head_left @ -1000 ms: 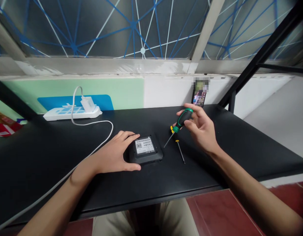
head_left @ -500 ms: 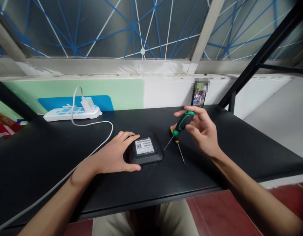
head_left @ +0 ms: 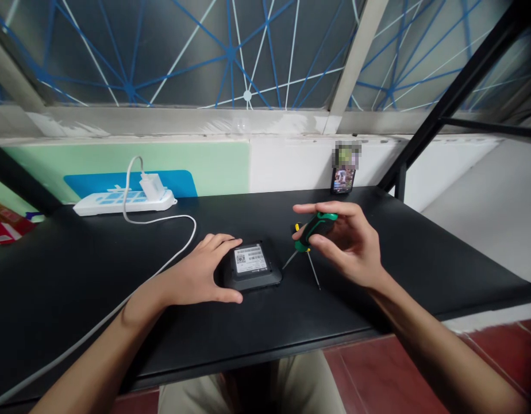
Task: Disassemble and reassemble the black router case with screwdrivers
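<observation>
A flat black electronic device [head_left: 257, 280] with a white printed label lies on the black table. My left hand [head_left: 200, 270] spans its left side, thumb at the near edge and fingers at the far edge, holding it there. In my right hand [head_left: 354, 244] is a screwdriver [head_left: 316, 230] with a green and black handle, gripped between thumb and fingers. Its shaft slants down to the left, the tip near the device's right edge; whether they touch I cannot tell. Behind it lies a second screwdriver [head_left: 314, 271] with yellow on its handle, which is partly hidden.
A phone [head_left: 343, 172] leans upright against the wall at the back. To the left stands a white power strip [head_left: 106, 204] with a white charger [head_left: 152, 187] plugged in. The charger's white cable [head_left: 170, 261] runs under or beside my left forearm. A red packet [head_left: 9, 224] sits at far left.
My right hand has moved slightly left and down with the screwdriver, whose handle now tilts lower. My left hand stays on the device. The whole view has shifted a little.
</observation>
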`<state>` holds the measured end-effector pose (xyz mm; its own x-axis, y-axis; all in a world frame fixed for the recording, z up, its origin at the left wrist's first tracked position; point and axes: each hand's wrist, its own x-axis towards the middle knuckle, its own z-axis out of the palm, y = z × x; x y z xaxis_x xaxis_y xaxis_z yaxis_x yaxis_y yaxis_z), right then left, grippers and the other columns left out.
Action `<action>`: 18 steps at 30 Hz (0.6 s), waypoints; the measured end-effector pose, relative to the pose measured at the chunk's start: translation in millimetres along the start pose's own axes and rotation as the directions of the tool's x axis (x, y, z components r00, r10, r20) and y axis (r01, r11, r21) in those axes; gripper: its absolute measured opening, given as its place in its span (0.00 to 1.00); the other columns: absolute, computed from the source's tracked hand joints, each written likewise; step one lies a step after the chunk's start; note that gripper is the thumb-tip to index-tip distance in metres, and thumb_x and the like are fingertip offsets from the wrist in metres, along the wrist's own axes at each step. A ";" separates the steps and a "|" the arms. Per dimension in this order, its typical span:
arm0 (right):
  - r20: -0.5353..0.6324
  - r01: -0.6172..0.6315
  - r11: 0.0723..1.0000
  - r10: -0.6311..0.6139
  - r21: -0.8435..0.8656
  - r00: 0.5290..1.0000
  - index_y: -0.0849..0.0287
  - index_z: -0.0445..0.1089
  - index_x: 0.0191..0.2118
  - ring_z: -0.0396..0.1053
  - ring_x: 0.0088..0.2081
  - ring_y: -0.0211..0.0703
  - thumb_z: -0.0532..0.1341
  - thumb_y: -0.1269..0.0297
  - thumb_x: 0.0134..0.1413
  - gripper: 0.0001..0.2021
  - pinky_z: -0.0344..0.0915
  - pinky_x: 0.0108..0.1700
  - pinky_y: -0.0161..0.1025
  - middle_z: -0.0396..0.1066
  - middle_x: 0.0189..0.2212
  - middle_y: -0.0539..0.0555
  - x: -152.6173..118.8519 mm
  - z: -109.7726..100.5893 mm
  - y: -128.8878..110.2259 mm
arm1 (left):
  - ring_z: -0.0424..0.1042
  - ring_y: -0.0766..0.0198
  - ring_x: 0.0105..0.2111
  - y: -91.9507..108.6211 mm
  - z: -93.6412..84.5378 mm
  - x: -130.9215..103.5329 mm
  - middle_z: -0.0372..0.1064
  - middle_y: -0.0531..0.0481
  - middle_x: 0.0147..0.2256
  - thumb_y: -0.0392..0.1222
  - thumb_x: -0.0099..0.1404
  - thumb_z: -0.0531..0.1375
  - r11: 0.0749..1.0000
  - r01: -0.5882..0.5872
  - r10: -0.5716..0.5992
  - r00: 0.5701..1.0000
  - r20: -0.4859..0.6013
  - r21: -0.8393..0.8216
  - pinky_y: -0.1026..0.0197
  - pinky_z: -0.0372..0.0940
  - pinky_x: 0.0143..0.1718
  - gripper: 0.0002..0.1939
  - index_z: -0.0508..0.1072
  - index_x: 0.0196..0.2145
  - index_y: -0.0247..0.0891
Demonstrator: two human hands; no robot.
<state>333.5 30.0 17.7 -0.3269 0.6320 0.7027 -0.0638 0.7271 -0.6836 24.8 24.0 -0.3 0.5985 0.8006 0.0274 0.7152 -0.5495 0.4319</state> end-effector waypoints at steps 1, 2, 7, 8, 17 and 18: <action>0.008 0.007 1.000 -0.007 -0.005 1.000 0.45 0.66 0.57 0.80 0.42 0.43 0.65 0.77 0.58 0.25 0.80 0.44 0.45 0.72 0.56 0.52 0.0 0.8 -0.7 | 0.54 0.39 0.64 -0.2 0.1 0.1 0.54 0.41 0.66 0.69 0.56 0.66 1.000 -0.001 0.001 1.000 0.000 -0.002 0.39 0.55 0.64 0.50 0.54 0.68 0.45; 0.019 0.013 1.000 -0.013 -0.008 1.000 0.44 0.66 0.57 0.80 0.42 0.43 0.65 0.78 0.57 0.26 0.80 0.44 0.45 0.72 0.57 0.52 0.1 1.6 -1.4 | 0.54 0.39 0.64 -0.3 0.3 0.3 0.54 0.41 0.66 0.69 0.56 0.66 1.000 -0.002 0.002 1.000 0.002 -0.004 0.39 0.55 0.64 0.50 0.54 0.68 0.45; 0.079 0.015 0.998 -0.010 -0.067 0.997 0.43 0.65 0.58 0.79 0.43 0.42 0.65 0.79 0.57 0.28 0.79 0.45 0.44 0.71 0.59 0.51 1.8 6.2 -6.6 | 0.53 0.40 0.64 1.1 0.1 1.0 0.53 0.39 0.65 0.68 0.56 0.66 1.000 0.002 -0.002 1.000 0.021 0.008 0.38 0.54 0.64 0.51 0.54 0.68 0.43; 0.087 0.014 0.996 -0.006 -0.087 0.996 0.43 0.65 0.58 0.80 0.43 0.41 0.65 0.78 0.57 0.28 0.79 0.45 0.44 0.70 0.60 0.52 2.4 7.2 -7.5 | 0.53 0.39 0.64 1.6 -0.3 1.1 0.53 0.39 0.65 0.68 0.56 0.66 1.000 0.002 -0.003 1.000 0.022 0.008 0.38 0.54 0.64 0.51 0.54 0.68 0.43; -0.028 -0.066 0.996 0.064 -0.055 0.998 0.45 0.65 0.55 0.80 0.43 0.43 0.65 0.73 0.59 0.22 0.80 0.45 0.44 0.73 0.54 0.53 -3.0 1.4 -4.1 | 0.53 0.39 0.64 1.7 -0.8 1.6 0.53 0.40 0.65 0.67 0.58 0.66 1.000 -0.011 0.010 0.999 0.030 0.007 0.36 0.54 0.64 0.49 0.53 0.68 0.45; -0.051 -0.076 0.996 0.074 -0.050 0.996 0.45 0.65 0.54 0.80 0.42 0.43 0.65 0.73 0.59 0.21 0.80 0.44 0.44 0.73 0.52 0.52 -6.2 -1.5 -3.6 | 0.53 0.39 0.64 1.7 -0.6 1.6 0.53 0.40 0.65 0.67 0.58 0.66 1.000 -0.012 0.011 1.000 0.029 0.008 0.36 0.54 0.64 0.49 0.53 0.68 0.45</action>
<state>337.1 23.9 16.1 -0.2823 0.6968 0.6594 0.0086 0.6892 -0.7246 26.7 24.5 1.1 0.6169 0.7870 0.0060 0.7109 -0.5605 0.4247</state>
